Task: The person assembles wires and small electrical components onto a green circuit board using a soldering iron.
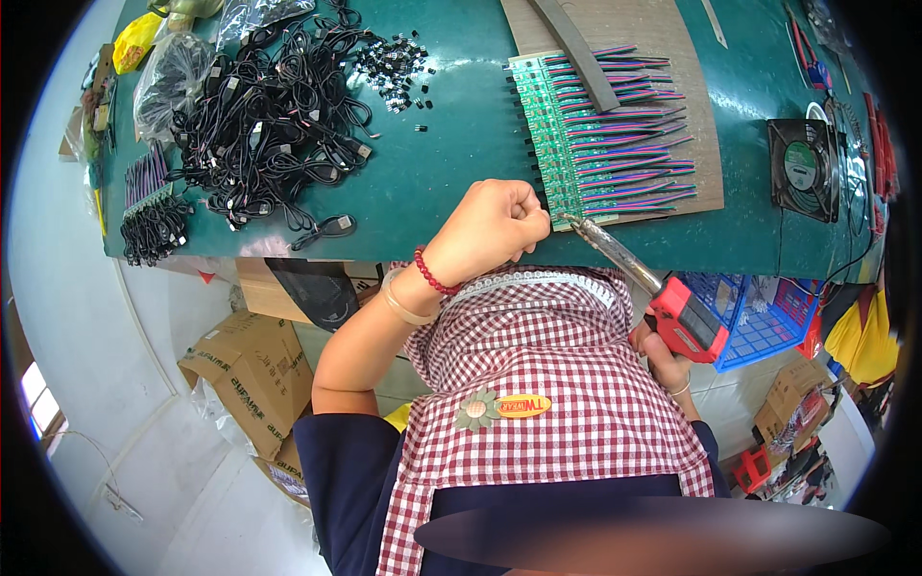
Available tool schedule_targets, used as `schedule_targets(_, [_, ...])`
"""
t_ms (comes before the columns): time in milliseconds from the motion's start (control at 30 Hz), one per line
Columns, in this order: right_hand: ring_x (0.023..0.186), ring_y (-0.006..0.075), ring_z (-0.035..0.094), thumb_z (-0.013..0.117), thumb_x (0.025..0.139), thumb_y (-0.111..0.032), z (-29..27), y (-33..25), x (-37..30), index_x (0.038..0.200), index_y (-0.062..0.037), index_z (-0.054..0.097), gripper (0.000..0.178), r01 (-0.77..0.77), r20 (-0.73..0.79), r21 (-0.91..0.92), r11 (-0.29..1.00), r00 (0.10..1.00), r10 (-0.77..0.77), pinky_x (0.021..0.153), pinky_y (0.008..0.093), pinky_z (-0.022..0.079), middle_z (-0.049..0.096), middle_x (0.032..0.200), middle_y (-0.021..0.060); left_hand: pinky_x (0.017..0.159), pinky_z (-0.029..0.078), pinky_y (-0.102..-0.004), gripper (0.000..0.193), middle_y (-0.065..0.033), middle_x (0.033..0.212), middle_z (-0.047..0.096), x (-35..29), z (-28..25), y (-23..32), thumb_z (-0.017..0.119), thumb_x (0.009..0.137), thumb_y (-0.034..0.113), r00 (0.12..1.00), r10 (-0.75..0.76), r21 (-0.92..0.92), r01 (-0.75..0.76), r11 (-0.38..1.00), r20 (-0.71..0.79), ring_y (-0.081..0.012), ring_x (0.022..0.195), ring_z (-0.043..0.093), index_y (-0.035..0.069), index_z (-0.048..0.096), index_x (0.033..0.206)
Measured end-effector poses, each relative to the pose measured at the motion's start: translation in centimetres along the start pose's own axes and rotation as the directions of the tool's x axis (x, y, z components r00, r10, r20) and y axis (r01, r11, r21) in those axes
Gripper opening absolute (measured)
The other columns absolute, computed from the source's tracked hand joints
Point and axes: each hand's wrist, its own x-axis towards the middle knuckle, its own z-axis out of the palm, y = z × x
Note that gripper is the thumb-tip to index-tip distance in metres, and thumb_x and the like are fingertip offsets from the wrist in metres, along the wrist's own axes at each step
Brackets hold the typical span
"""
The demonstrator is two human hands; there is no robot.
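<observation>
My right hand (661,359) is wrapped round the grip of a red-and-black soldering gun (684,320). Its long metal barrel points up and left, and the tip meets the near end of a green circuit board panel (549,144). Rows of thin multicoloured wires (629,154) run off the panel's right side. My left hand (497,223) is closed in a pinch beside that same near corner, close to the tip; whatever the fingers hold is hidden. A dark metal bar (579,58) lies across the far part of the wires.
Left on the green table (432,182) lies a heap of black cables (274,125), with small black connectors (394,72) beside it. A bundled wired board (149,202) sits farther left. At right stands a black fan (805,168); a blue basket (764,322) is below the edge.
</observation>
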Motion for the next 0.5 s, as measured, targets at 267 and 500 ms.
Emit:
schedule_targets(267, [0.058,0.0144,0.043,0.059,0.080,-0.009,0.1,0.7,-0.3,0.116,0.0021,0.045,0.039,0.001,-0.033,-0.095,0.996,0.999,-0.004,0.059,0.0306,0.039,0.048,0.066,0.0051,0.042,0.036,-0.0189,0.015,-0.0007,0.056,0.054,0.0,0.0,0.0,0.056,0.082,0.010,1.000,0.000,0.002,0.000,1.000,0.002,-0.0043,0.047,0.048,0.001,0.052,0.071])
schedule_targets(500, [0.068,0.0133,0.051,0.056,0.082,-0.005,0.3,-0.9,0.2,0.089,0.0000,0.055,0.009,0.039,-0.009,0.085,0.996,0.999,-0.038,0.063,0.0282,0.043,0.055,0.075,0.0046,0.042,0.036,-0.0191,0.015,-0.0008,0.056,0.054,0.0,-0.1,0.0,0.057,0.082,0.010,1.000,0.005,0.006,-0.005,1.000,0.005,-0.0041,0.047,0.047,0.001,0.052,0.070])
